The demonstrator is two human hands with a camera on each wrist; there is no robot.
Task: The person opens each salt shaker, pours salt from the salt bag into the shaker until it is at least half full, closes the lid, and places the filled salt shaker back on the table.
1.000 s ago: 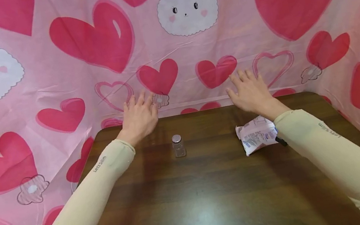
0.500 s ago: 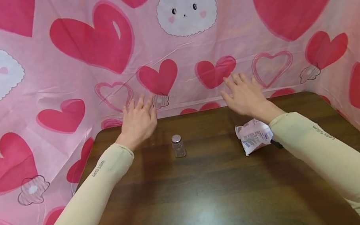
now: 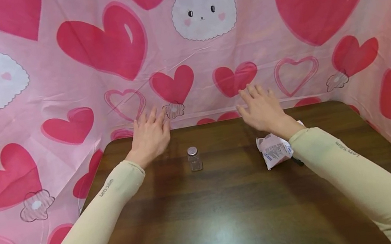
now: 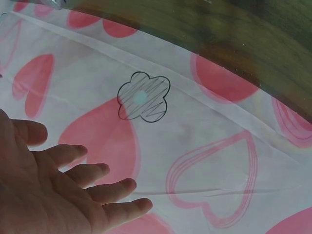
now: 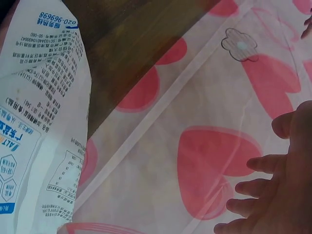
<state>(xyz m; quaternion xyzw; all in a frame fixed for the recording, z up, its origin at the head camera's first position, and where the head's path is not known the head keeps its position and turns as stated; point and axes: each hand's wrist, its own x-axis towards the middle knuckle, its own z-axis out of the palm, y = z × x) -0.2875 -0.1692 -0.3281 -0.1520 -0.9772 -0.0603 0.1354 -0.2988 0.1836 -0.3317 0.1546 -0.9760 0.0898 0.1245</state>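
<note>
My left hand (image 3: 149, 139) hovers over the far left part of the table, fingers spread and holding nothing. Beyond its fingers (image 4: 109, 190) the left wrist view has only printed cloth and the table edge. My right hand (image 3: 263, 111) is likewise spread in the air at the far right, its palm bare in the right wrist view. Just below that wrist lies a white printed salt packet (image 3: 274, 151), partly hidden by the forearm; its printed side (image 5: 39, 117) fills the left of the right wrist view. Between the hands stands a small glass shaker (image 3: 194, 159) with a metal cap, touched by neither.
A dark wooden table (image 3: 196, 213) with rounded far corners carries these things. Pink cloth (image 3: 258, 32) with hearts and rabbits walls it at the back and both sides. Something small and black (image 3: 298, 161) peeks out beside the packet under the right sleeve.
My right hand has drifted left and slightly nearer, so its sleeve covers more of the salt packet. My left hand has come slightly nearer. The shaker and packet have stayed put.
</note>
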